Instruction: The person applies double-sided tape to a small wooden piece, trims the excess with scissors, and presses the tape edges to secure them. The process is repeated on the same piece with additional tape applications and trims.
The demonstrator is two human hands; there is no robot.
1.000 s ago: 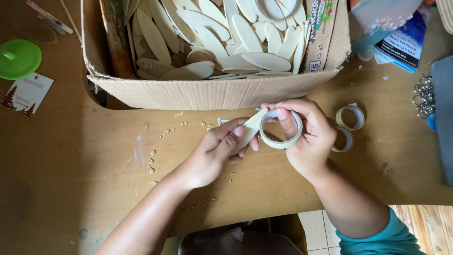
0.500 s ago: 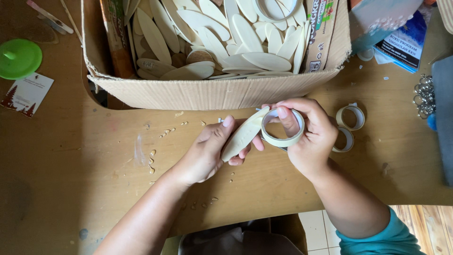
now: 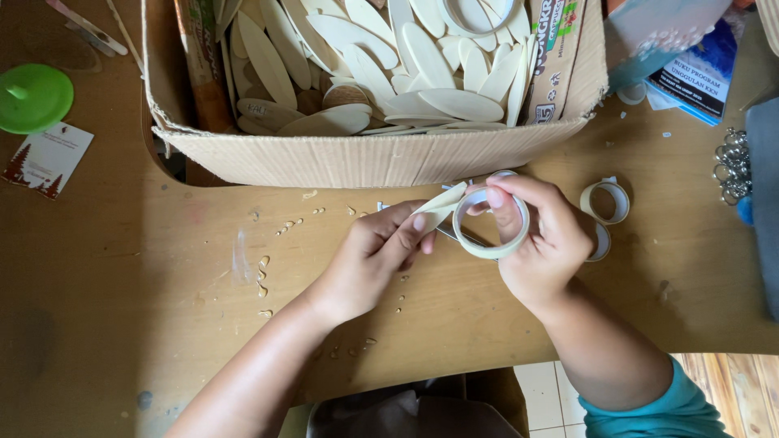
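At the frame's centre, the right hand (image 3: pixel 542 243) has its grip closed around a tape roll (image 3: pixel 490 224), while the left hand (image 3: pixel 375 258) pinches a pale leaf-shaped wooden piece (image 3: pixel 442 206) touching that roll. Both hover over the tabletop (image 3: pixel 138 268), just below the cardboard box (image 3: pixel 365 158) of similar pieces.

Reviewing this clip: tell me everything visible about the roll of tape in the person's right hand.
The tape roll is a thin ring of pale, translucent tape on a whitish core, looking nearly used up. It is held tilted above the wooden table, just in front of the cardboard box. The right hand grips it with a fingertip through its open centre and the thumb on the outer rim. The left hand presses a pale leaf-shaped wooden piece against the roll's left edge. Whether a tape end is pulled free cannot be told.
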